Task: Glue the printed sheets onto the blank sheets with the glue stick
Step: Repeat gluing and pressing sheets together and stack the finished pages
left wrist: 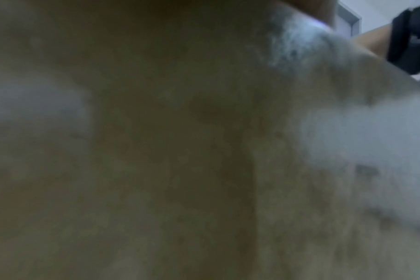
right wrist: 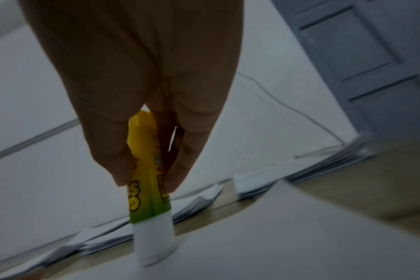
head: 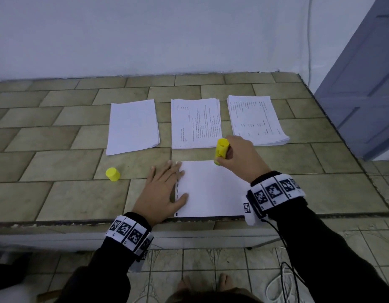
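Observation:
A white sheet (head: 211,189) lies face down at the counter's near edge, print marks showing along its left edge. My left hand (head: 165,189) lies flat with straight fingers, pressing that left edge. My right hand (head: 235,156) grips the yellow glue stick (head: 220,150) upright, its tip on the sheet's far right corner. In the right wrist view my fingers (right wrist: 180,170) pinch the glue stick (right wrist: 149,189), whose white glue end touches the paper. The yellow cap (head: 112,174) stands on the counter to the left.
Three paper stacks lie farther back: a blank stack (head: 132,125) at left, a printed stack (head: 195,125) in the middle and another printed stack (head: 254,119) at right. The tiled counter (head: 58,171) ends just before my wrists. A grey door (head: 364,84) stands at right.

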A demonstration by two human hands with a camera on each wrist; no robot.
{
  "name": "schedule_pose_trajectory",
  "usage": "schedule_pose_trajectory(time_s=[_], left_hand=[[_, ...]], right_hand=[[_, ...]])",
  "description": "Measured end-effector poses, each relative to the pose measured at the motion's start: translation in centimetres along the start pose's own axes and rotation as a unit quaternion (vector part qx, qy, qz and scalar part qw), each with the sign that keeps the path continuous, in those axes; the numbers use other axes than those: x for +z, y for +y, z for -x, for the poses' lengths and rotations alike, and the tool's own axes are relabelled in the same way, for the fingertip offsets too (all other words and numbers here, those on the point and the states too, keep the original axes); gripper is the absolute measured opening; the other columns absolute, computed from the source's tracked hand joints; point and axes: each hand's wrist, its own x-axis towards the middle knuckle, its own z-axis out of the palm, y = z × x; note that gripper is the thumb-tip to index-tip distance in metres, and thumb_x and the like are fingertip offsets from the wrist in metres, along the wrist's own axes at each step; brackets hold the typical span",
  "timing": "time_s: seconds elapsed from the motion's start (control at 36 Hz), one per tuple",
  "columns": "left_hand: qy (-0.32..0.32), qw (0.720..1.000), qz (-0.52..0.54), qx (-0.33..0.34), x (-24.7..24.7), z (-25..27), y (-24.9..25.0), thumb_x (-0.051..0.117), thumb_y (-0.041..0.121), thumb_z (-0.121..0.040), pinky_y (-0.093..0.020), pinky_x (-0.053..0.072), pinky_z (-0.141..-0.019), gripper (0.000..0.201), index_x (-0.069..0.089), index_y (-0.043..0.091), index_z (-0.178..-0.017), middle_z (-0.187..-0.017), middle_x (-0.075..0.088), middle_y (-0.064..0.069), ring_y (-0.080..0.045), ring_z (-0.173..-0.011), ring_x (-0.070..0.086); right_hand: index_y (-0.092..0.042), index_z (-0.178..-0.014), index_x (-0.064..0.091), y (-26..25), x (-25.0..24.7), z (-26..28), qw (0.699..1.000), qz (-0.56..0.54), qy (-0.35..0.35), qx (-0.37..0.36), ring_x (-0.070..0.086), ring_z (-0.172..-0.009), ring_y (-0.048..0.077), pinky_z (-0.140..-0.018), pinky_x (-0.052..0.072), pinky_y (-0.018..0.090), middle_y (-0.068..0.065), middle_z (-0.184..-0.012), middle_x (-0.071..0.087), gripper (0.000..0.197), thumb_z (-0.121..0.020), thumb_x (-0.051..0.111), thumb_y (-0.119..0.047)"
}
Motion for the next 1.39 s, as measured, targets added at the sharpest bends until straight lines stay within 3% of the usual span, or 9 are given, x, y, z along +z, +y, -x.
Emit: schedule_pose_trajectory(time_s=[0.36,0.44,0.5,0.56,0.67,0.75,0.83,1.06,1.39], left_hand=[[-0.009,1.0,0.018,-0.01,-0.2,0.2,0.4,0.031,0.062,-0.09,-0.045,-0.005,-0.123,0.071,0.041,0.022,-0.147,-0.161,0.024,0.009,-0.005,-0.15,0.006],[-0.02,1.0,0.014,-0.014,-0.4,0.2,0.5,0.033,0.067,-0.086,-0.045,-0.005,-0.123,0.076,0.039,0.023,-0.148,-0.162,0.021,0.01,-0.006,-0.151,0.004],[-0.026,0.999,0.01,-0.018,-0.5,0.1,0.6,0.035,0.072,-0.083,-0.045,-0.006,-0.123,0.081,0.038,0.023,-0.148,-0.162,0.019,0.011,-0.006,-0.151,0.003],[-0.031,0.999,0.004,-0.022,-0.5,0.1,0.6,0.036,0.077,-0.081,-0.043,-0.008,-0.122,0.086,0.037,0.023,-0.149,-0.162,0.018,0.011,-0.005,-0.151,0.002],[-0.038,0.999,0.0,-0.027,-0.6,0.0,0.7,0.034,0.083,-0.077,-0.044,-0.007,-0.123,0.093,0.035,0.025,-0.149,-0.161,0.017,0.014,-0.004,-0.15,0.001],[-0.037,0.999,0.009,-0.029,-0.7,-0.2,0.8,0.035,0.085,-0.077,-0.044,-0.008,-0.122,0.094,0.035,0.025,-0.149,-0.161,0.018,0.014,-0.004,-0.15,0.002],[-0.036,0.999,0.011,-0.026,-0.6,-0.2,0.7,0.037,0.084,-0.079,-0.046,-0.006,-0.122,0.094,0.031,0.026,-0.152,-0.162,0.021,0.011,-0.005,-0.151,0.002],[-0.023,0.999,0.017,-0.016,-0.5,-0.2,0.7,0.041,0.081,-0.082,-0.051,-0.002,-0.122,0.085,0.031,0.03,-0.15,-0.158,0.031,0.008,-0.011,-0.151,0.012],[-0.032,0.999,-0.003,-0.019,-0.5,0.0,0.4,0.023,0.09,-0.076,-0.044,-0.007,-0.122,0.103,0.035,0.022,-0.151,-0.162,0.02,0.01,-0.006,-0.15,0.005]], right_hand=[[-0.012,-0.081,0.058,5.7,-4.0,2.3,0.993,-0.011,0.086,0.074,0.063,-0.08,0.021,-0.077,0.054,0.046,0.005,-0.084,0.065,0.016,-0.078,0.073,-0.017],[-0.01,-0.087,0.056,4.9,-3.8,2.5,0.99,-0.063,0.105,0.069,0.064,-0.085,0.015,-0.08,0.053,0.036,0.002,-0.087,0.067,0.017,-0.083,0.07,-0.018],[-0.009,-0.094,0.053,3.6,-3.2,2.4,0.988,-0.087,0.106,0.068,0.064,-0.083,0.01,-0.073,0.05,0.022,0.0,-0.087,0.067,0.02,-0.087,0.068,-0.02],[-0.008,-0.094,0.051,1.9,-2.4,2.4,0.989,-0.109,0.092,0.05,0.064,-0.081,0.01,-0.067,0.048,0.017,0.001,-0.086,0.067,0.02,-0.088,0.067,-0.019],[-0.006,-0.092,0.052,-1.2,0.2,2.6,0.983,-0.184,0.011,-0.026,0.066,-0.082,0.009,-0.071,0.054,0.019,0.002,-0.087,0.067,0.02,-0.084,0.071,-0.007],[-0.014,-0.104,0.052,-2.8,2.2,2.5,0.985,-0.154,-0.064,-0.039,0.062,-0.089,0.007,-0.077,0.056,0.025,-0.003,-0.092,0.061,0.028,-0.084,0.072,-0.014],[-0.016,-0.1,0.054,-3.9,3.5,2.4,0.985,-0.128,-0.094,-0.068,0.062,-0.089,0.013,-0.08,0.054,0.03,-0.002,-0.093,0.063,0.024,-0.085,0.072,-0.018],[-0.011,-0.099,0.054,-4.7,5.0,2.2,0.987,-0.06,-0.104,-0.104,0.063,-0.088,0.024,-0.079,0.054,0.044,0.008,-0.093,0.065,0.022,-0.086,0.069,-0.021],[-0.017,-0.088,0.053,-1.3,1.4,3.5,0.994,-0.061,-0.077,-0.057,0.065,-0.079,0.017,-0.076,0.056,0.041,0.002,-0.082,0.064,0.014,-0.085,0.067,-0.016]])
